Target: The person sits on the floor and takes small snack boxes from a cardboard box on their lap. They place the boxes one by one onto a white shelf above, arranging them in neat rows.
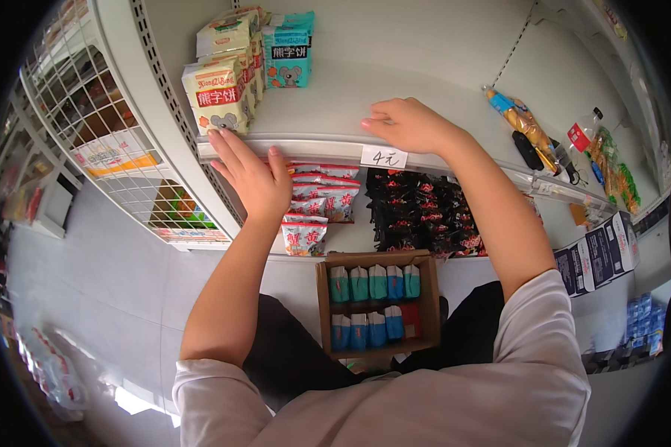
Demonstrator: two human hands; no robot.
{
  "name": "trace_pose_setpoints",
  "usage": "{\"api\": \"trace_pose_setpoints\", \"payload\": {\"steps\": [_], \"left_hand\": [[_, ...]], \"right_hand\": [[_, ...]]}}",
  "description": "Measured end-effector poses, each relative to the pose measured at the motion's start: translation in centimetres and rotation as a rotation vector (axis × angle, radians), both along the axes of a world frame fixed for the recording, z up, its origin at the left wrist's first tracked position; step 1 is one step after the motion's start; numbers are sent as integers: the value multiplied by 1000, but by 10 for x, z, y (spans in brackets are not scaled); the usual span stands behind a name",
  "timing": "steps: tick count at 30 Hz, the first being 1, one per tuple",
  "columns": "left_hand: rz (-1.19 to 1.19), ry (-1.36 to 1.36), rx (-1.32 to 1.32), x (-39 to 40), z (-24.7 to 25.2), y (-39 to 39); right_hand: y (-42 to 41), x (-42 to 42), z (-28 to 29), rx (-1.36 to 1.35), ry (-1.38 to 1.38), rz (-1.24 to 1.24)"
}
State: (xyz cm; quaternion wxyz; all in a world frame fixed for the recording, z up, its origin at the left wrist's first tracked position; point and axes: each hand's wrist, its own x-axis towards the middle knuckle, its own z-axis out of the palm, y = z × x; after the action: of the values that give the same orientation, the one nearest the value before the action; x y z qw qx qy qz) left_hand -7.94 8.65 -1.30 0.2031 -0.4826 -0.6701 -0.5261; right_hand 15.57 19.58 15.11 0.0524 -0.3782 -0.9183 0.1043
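Observation:
My left hand (pixel 257 176) rests its fingertips at the shelf's front edge, against the foot of a cream biscuit packet (pixel 215 98). That packet stands in front of others in a stack on the left of the upper shelf (pixel 335 109). Beside the stack are upright teal biscuit packets (pixel 288 58). Over the bare middle of the same shelf is my right hand (pixel 411 123), holding nothing, its fingers slightly bent and the thumb apart. Below, between my legs, an open cardboard box (pixel 434 307) holds two rows of green and blue packets (pixel 377 282).
On the lower shelf stand white-and-red snack packets (pixel 305 234) and black packets (pixel 425 212). A handwritten price tag (pixel 384 157) hangs on the shelf edge. Wire mesh (pixel 106 106) borders the left. Further right lie bread packs (pixel 514 120), a bottle (pixel 584 131) and a dark carton (pixel 598 254).

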Motion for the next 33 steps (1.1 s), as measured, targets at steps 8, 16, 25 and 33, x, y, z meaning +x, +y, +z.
{"api": "trace_pose_setpoints", "payload": {"steps": [8,16,25,33], "left_hand": [[-584,125,174,57,19,-35],[-1079,142,-294,115,4,-62],[-1201,506,-655,181,-78,-54],[-1182,866,-899,191,-122,-44]], "right_hand": [[-81,117,-80,663,229,101],[-93,153,-167,36,417,132],[-63,170,-188,-428,192,170],[-54,185,-188,-571,-33,275]]}}
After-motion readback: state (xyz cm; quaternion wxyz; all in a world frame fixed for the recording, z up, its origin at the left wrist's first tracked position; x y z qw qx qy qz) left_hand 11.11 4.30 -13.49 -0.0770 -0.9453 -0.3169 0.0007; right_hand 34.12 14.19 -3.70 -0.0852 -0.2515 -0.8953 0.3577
